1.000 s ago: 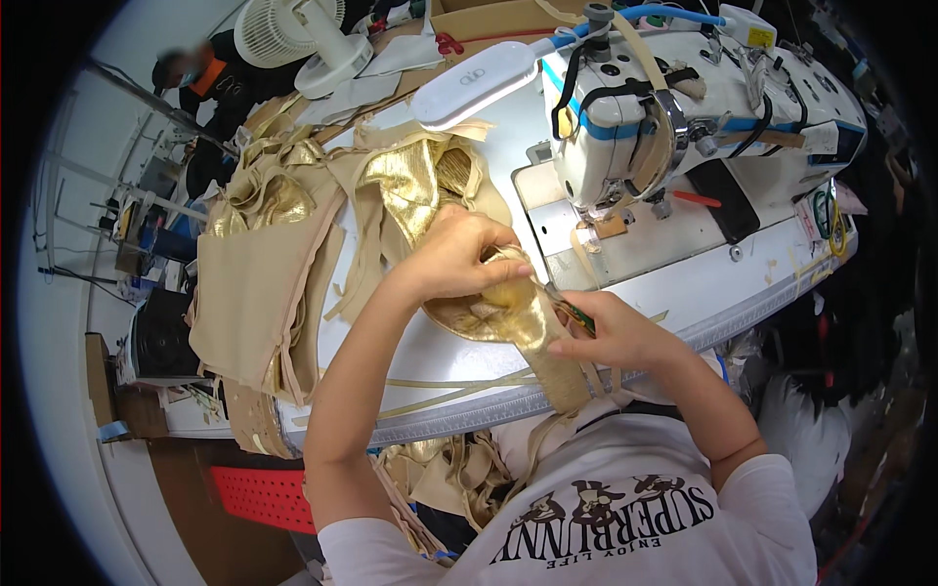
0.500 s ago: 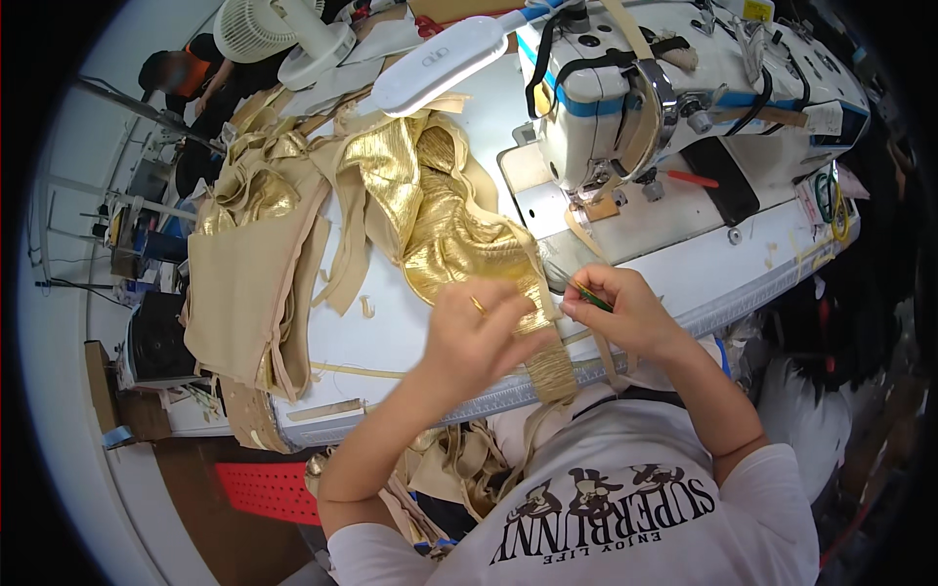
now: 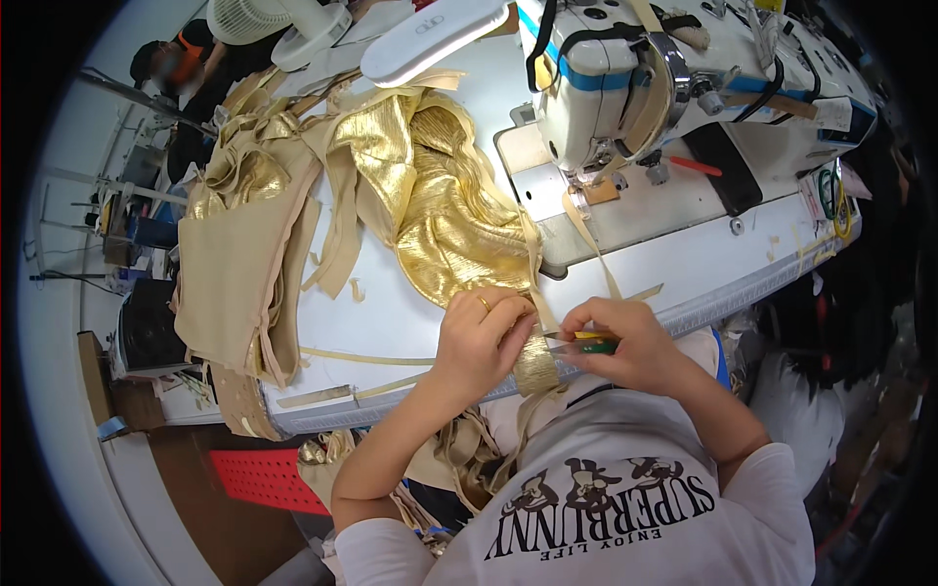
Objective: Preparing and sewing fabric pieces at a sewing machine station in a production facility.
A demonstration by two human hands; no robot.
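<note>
My left hand (image 3: pixel 481 337) pinches the near end of a shiny gold fabric piece (image 3: pixel 445 210) at the table's front edge. The fabric trails away from it across the white table (image 3: pixel 391 313) toward the sewing machine (image 3: pixel 635 88). My right hand (image 3: pixel 625 342) is closed on small thread snips with a green and yellow grip (image 3: pixel 586 342). Their tips point left at the gold fabric between my two hands. A beige strap (image 3: pixel 586 244) runs from the machine's needle area down to my hands.
A stack of beige and gold fabric pieces (image 3: pixel 244 244) lies on the table's left side, partly hanging over the edge. A white fan (image 3: pixel 283 20) and a flat white lamp head (image 3: pixel 430 34) sit at the back. Another person (image 3: pixel 176 68) is at the far left.
Both hands have drawn back from the machine toward the table's front edge, pulling the gold fabric's end with them. The snips in my right hand now meet the fabric.
</note>
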